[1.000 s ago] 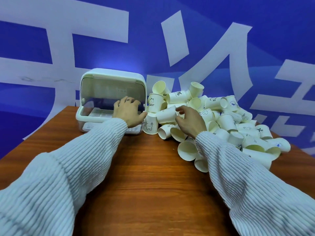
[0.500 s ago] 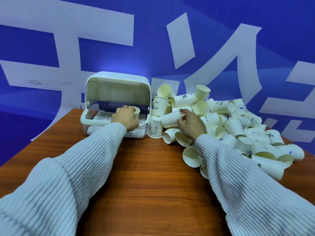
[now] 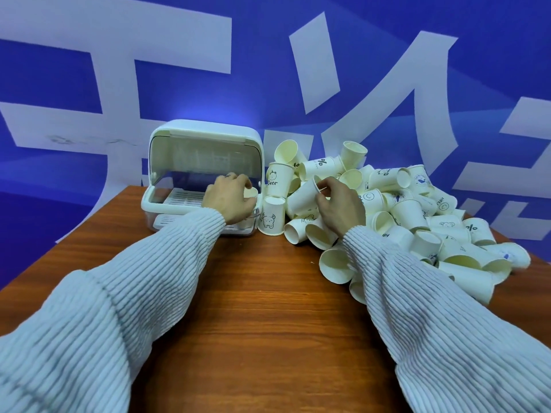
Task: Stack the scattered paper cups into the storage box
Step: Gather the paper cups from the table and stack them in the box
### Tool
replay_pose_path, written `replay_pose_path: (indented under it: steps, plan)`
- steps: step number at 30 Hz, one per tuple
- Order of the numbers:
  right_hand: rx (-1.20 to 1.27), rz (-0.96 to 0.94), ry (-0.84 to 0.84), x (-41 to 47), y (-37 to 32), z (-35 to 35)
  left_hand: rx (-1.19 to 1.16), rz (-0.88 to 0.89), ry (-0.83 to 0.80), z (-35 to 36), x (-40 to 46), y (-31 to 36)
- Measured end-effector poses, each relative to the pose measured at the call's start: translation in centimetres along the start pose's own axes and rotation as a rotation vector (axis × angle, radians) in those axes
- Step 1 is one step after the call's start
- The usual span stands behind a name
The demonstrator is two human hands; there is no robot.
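A white storage box (image 3: 167, 135) with its clear lid swung up stands at the table's back left. My left hand (image 3: 228, 199) reaches into its open front and grips a paper cup (image 3: 251, 192) at the right side of the slotted tray. A large heap of cream paper cups (image 3: 402, 204) lies to the right of the box. My right hand (image 3: 338, 205) pinches the rim of a tilted cup (image 3: 302, 196) at the heap's left edge. One cup (image 3: 271, 216) stands upside down right beside the box.
The wooden table (image 3: 253, 308) stretches toward me between my sleeves. Its left edge runs diagonally from the box toward the lower left. A blue wall with big white shapes rises behind. Cups spill toward the table's right edge (image 3: 507, 257).
My left hand has a cup at the box's right side, where a second ago only the hand showed. My right hand has lifted and tilted a cup from the heap's left edge.
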State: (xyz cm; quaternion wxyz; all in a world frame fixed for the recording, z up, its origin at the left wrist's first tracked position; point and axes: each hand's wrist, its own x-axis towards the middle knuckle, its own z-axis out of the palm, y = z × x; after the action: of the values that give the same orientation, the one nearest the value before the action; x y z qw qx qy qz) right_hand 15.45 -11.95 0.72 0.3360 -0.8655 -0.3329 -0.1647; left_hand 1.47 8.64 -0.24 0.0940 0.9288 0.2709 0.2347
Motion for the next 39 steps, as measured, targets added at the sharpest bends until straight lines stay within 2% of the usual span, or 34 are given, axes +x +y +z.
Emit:
replay_pose_path:
  steps: [4,7,9,13,16,20,24,29,35,39]
  plan:
    - [0.020,-0.004,0.059,-0.4,0.2,-0.9,0.002,0.196,0.055,0.1,-0.6,2.7]
    - [0.018,0.003,0.088,-0.8,0.7,-1.8,0.076,0.394,-0.008,0.9,-1.5,5.4]
    - [0.019,0.024,0.110,-0.9,1.2,-2.5,0.073,0.443,-0.072,1.9,-2.3,7.2]
    - [0.047,0.069,0.143,-1.4,2.6,-3.8,-0.052,0.296,-0.134,4.0,-3.2,10.8]
    - [0.081,0.078,0.154,-1.8,3.5,-4.7,0.019,0.216,-0.223,5.4,-3.4,12.4]
    - [0.113,0.047,0.160,-2.3,4.4,-5.5,0.037,0.157,-0.227,6.2,-3.2,13.1]
    - [0.157,0.005,0.218,-2.4,4.0,-5.9,-0.083,0.162,-0.142,4.7,-3.0,12.6]
    - [0.292,-0.020,0.298,-1.5,1.2,-4.9,-0.194,0.065,-0.013,0.7,-2.9,9.8]
    - [0.378,-0.111,0.195,-0.5,-4.1,-1.2,-0.198,-0.109,0.366,-4.4,-3.1,4.0]
    - [0.361,-0.218,0.124,0.5,-8.0,1.7,-0.317,-0.216,0.456,-6.3,-2.7,-0.5]
